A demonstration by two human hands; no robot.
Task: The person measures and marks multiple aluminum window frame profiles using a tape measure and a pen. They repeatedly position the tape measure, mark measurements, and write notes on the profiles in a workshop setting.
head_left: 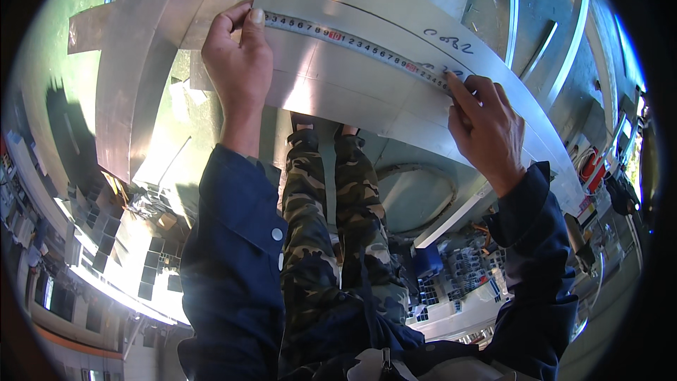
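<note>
A silvery tape measure blade (367,46) lies stretched across a long, flat sheet-metal panel (303,92), its markings facing up. My left hand (242,56) pinches the blade at the panel's left edge, thumb on top and fingers curled over the edge. At the blade's other visible end, my right hand (490,123) is closed on it, with the index finger bent down onto the tape and the other fingers curled. Whatever lies inside the right palm is hidden. Dark handwriting (451,41) marks the metal beyond the tape.
Another long metal strip (141,63) stands to the left, close to my left forearm. A greenish floor (63,134) shows beyond it. Metal bars (539,49) lie at the far right. Below right are a blue container (427,261) and clutter; my legs are below the panel.
</note>
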